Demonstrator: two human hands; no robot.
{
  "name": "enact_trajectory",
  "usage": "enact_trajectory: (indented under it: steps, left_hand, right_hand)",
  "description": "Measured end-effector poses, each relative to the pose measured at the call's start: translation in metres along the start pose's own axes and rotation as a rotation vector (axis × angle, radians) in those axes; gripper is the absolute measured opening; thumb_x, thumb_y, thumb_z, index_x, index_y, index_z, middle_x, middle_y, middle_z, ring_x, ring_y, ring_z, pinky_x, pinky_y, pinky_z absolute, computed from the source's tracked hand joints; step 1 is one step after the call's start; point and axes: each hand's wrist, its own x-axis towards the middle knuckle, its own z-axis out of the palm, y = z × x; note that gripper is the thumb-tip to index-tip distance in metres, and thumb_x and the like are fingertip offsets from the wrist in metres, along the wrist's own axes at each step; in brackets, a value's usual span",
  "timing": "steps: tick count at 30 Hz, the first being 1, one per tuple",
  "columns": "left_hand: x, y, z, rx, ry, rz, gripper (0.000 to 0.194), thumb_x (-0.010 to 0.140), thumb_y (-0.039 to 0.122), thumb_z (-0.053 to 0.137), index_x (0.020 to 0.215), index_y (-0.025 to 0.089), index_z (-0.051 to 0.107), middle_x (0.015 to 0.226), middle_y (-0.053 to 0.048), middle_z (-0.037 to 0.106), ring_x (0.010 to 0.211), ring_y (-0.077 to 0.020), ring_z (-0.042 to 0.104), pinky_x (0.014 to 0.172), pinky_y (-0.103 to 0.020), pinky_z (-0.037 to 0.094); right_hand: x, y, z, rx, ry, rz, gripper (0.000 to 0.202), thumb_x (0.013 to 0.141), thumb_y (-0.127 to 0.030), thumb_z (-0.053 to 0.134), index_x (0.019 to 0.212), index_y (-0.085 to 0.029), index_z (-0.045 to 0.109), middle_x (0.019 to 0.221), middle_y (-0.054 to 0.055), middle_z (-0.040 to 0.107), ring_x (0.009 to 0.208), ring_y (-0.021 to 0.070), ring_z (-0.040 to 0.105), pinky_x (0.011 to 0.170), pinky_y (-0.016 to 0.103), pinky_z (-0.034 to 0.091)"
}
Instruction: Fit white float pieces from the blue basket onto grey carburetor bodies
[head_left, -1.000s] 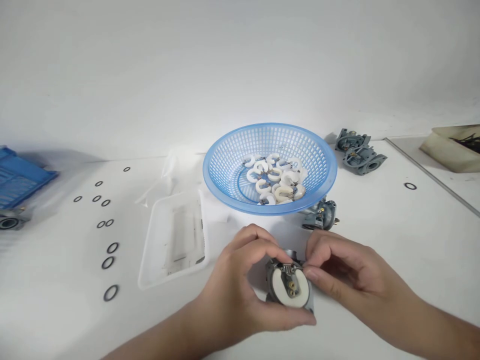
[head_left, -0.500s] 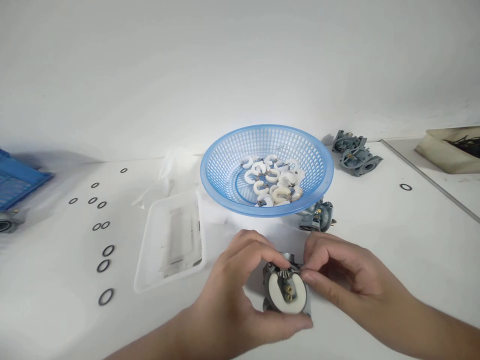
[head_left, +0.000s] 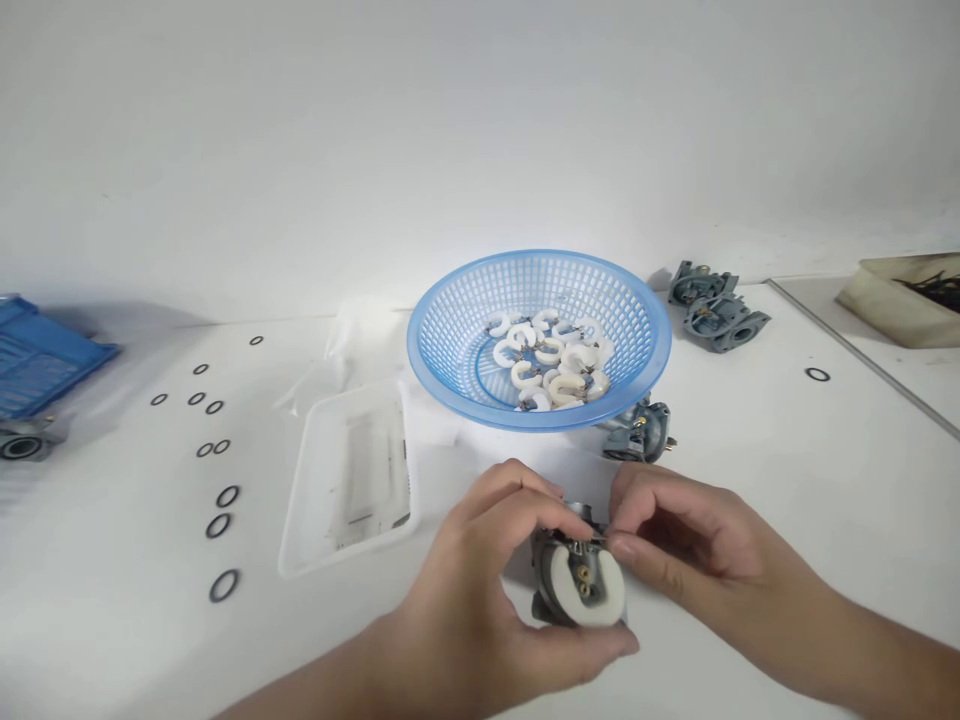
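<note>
My left hand [head_left: 487, 590] grips a grey metal carburetor body [head_left: 547, 580] between its thumb below and fingers above. A white U-shaped float [head_left: 609, 598] lies in the open face of the body, around two small brass parts [head_left: 584, 580]. My right hand [head_left: 690, 560] pinches something thin at the top right edge of the body, near my left index fingertip; it looks like a small pin, mostly hidden by the fingers.
A blue basket [head_left: 442, 375] of white floats stands behind my hands, with a carburetor [head_left: 637, 436] beside it and more [head_left: 716, 310] at right. Left are a white tray [head_left: 304, 500], several black rings [head_left: 224, 585] and a blue crate [head_left: 45, 355]. A beige bin [head_left: 892, 300] is far right.
The view has shifted a little, so most things sit slightly further right. The white float now looks tilted outward from the body. Both hands keep their holds.
</note>
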Motion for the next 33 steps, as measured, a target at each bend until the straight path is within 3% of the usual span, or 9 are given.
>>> enact_trajectory:
  steps: [4, 10, 19, 26, 33]
  left_hand:
    - [-0.001, 0.001, 0.0, 0.043, 0.006, 0.001, 0.061, 0.06, 0.025, 0.109, 0.109, 0.023, 0.074, 0.104, -0.005, 0.073, 0.099, -0.0249, 0.079, 0.074, -0.032, 0.067]
    - [-0.004, -0.001, -0.001, 0.118, 0.046, 0.16, 0.061, 0.068, 0.023, 0.106, 0.117, 0.021, 0.069, 0.107, -0.006, 0.069, 0.1, -0.0244, 0.081, 0.081, -0.033, 0.071]
    - [-0.001, 0.005, 0.0, 0.077, 0.004, -0.093, 0.067, 0.054, 0.026, 0.112, 0.108, 0.019, 0.074, 0.103, -0.006, 0.072, 0.093, -0.0228, 0.076, 0.069, -0.032, 0.064]
    - [0.001, 0.004, -0.002, 0.045, -0.008, -0.123, 0.067, 0.049, 0.03, 0.116, 0.102, 0.02, 0.075, 0.103, -0.005, 0.072, 0.096, -0.0231, 0.077, 0.071, -0.031, 0.062]
    - [-0.001, 0.004, -0.001, 0.015, -0.019, -0.125, 0.066, 0.051, 0.029, 0.115, 0.103, 0.022, 0.075, 0.1, -0.003, 0.072, 0.092, -0.0212, 0.075, 0.069, -0.03, 0.06]
  right_hand:
    - [0.0, 0.0, -0.002, 0.017, -0.018, -0.004, 0.033, 0.113, -0.051, 0.074, 0.093, -0.025, 0.072, 0.086, -0.001, 0.061, 0.076, 0.0169, 0.056, 0.066, 0.028, 0.046]
    - [0.002, 0.0, -0.003, 0.053, -0.014, 0.004, 0.034, 0.111, -0.052, 0.078, 0.092, -0.025, 0.072, 0.087, 0.0, 0.063, 0.077, 0.0172, 0.056, 0.067, 0.029, 0.046]
    - [0.001, -0.003, 0.0, 0.044, 0.008, -0.008, 0.036, 0.112, -0.052, 0.077, 0.089, -0.025, 0.072, 0.087, 0.001, 0.064, 0.078, 0.0176, 0.057, 0.069, 0.029, 0.047]
    - [0.0, -0.003, 0.001, 0.054, 0.006, 0.023, 0.037, 0.111, -0.053, 0.077, 0.088, -0.025, 0.071, 0.086, 0.0, 0.062, 0.077, 0.0177, 0.055, 0.068, 0.03, 0.045]
    - [-0.001, -0.01, 0.003, -0.018, 0.048, -0.039, 0.033, 0.11, -0.051, 0.079, 0.087, -0.028, 0.075, 0.088, 0.0, 0.062, 0.083, 0.0188, 0.06, 0.072, 0.031, 0.048]
